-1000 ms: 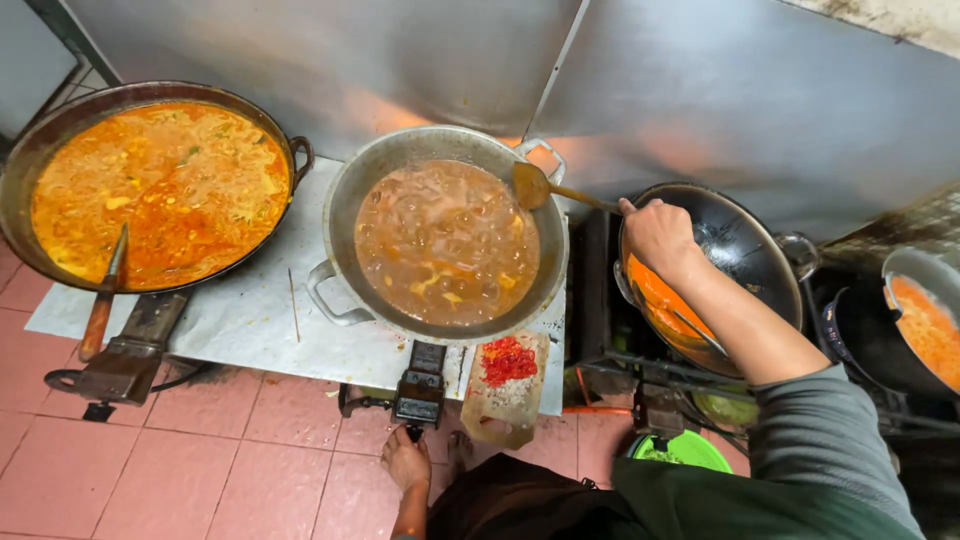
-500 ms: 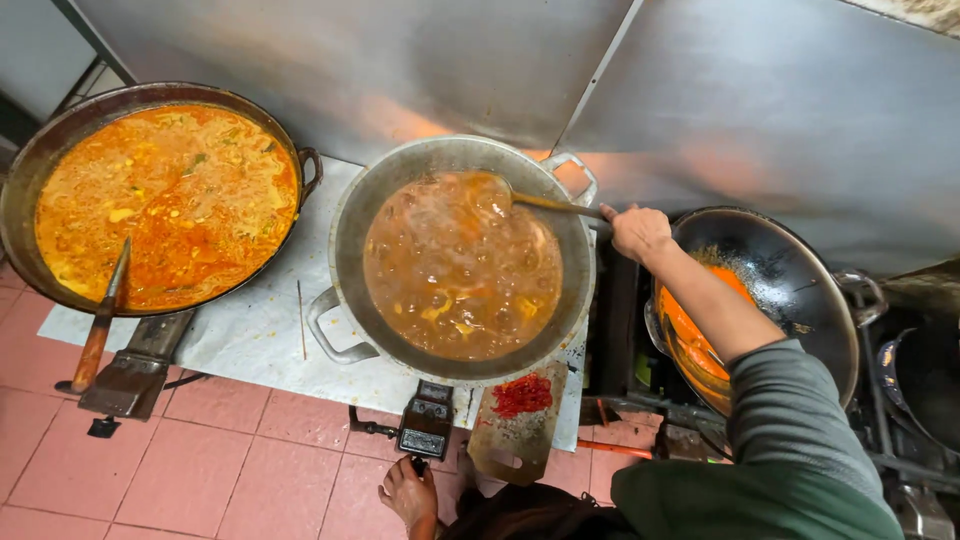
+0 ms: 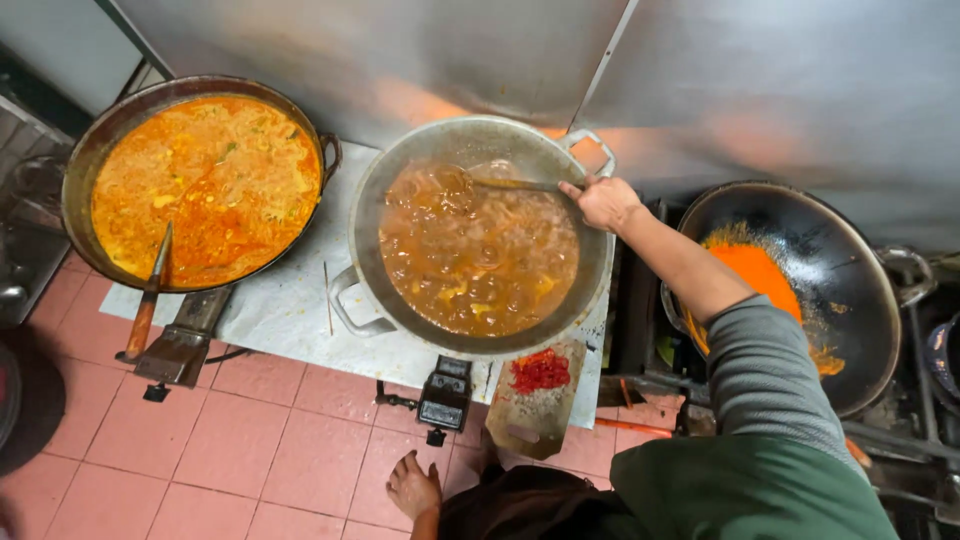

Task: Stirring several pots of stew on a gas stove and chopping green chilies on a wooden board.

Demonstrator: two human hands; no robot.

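Nearest, the left hand hangs low over the pink floor tiles, fingers loosely spread, holding nothing. Just beyond, a small board with chopped red chilli sits at the tabletop edge. The right arm stretches forward — its right hand is closed around the ladle handle, the bowl dipped in the brown stew of the middle pot. Left, an orange curry pan; right, a dark wok.

wide pan of orange curry, black wok, chopped red chilli on small board
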